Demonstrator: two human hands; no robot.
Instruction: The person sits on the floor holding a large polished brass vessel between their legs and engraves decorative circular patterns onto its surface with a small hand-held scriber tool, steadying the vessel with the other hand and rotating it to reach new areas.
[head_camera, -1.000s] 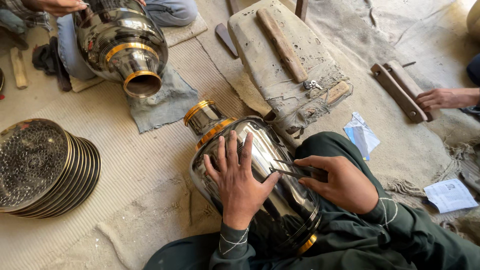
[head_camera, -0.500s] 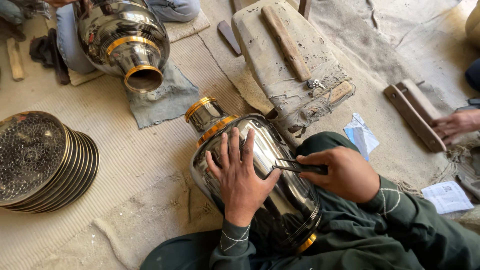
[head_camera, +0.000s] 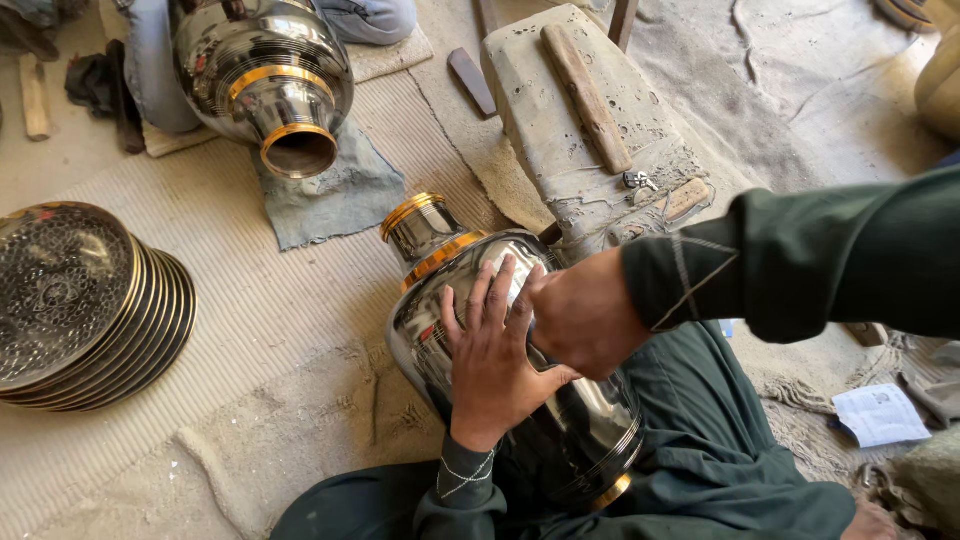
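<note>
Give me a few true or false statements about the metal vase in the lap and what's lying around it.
1. The left hand lies flat on the dark metal vase. True.
2. The vase stands upright on the mat. False: it lies tilted across the lap.
3. A stack of engraved plates sits on the mat. True.
4. The second vase rests on a red cloth. False: the cloth is grey-blue.
5. The right hand is away from the vase. False: it rests on it.

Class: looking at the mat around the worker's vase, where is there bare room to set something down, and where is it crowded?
Bare mat lies between the stack of plates, the grey cloth and the vase. It is crowded on the vase, under the left hand and right hand, and around the stone block.
</note>
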